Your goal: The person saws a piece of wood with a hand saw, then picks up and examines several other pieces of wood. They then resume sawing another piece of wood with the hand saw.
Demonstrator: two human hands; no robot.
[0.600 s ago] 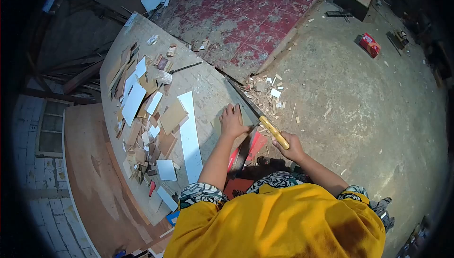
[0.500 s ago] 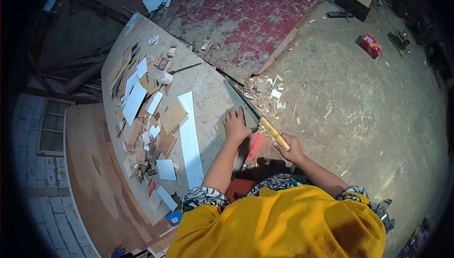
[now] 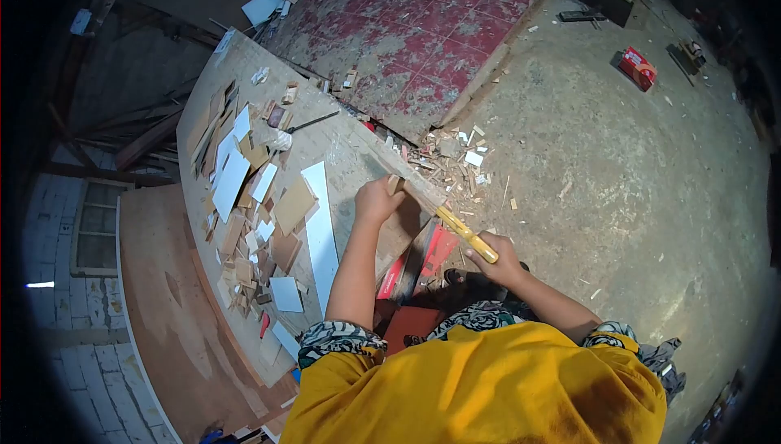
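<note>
R hand [image 3: 504,262], nearest the body, is shut tight round the yellow handle of a saw [image 3: 466,234]. The blade runs up and left from it, along the near edge of the surface [image 3: 350,151], toward the L hand [image 3: 377,198]. L hand is curled, fingers closed over a small wood piece [image 3: 394,183] right at that edge, w/ the blade's far end just beside it. Can't tell if the teeth touch the wood.

Left of the L hand a long white strip [image 3: 319,224] lies flat on the surface. Beyond that is a scrap pile [image 3: 244,192] of brown and white board bits.

On the floor past the surface edge, offcuts [image 3: 455,155] are scattered. Farther off is a red tiled panel [image 3: 407,29], and a red box [image 3: 637,68] sits well apart on the concrete.
</note>
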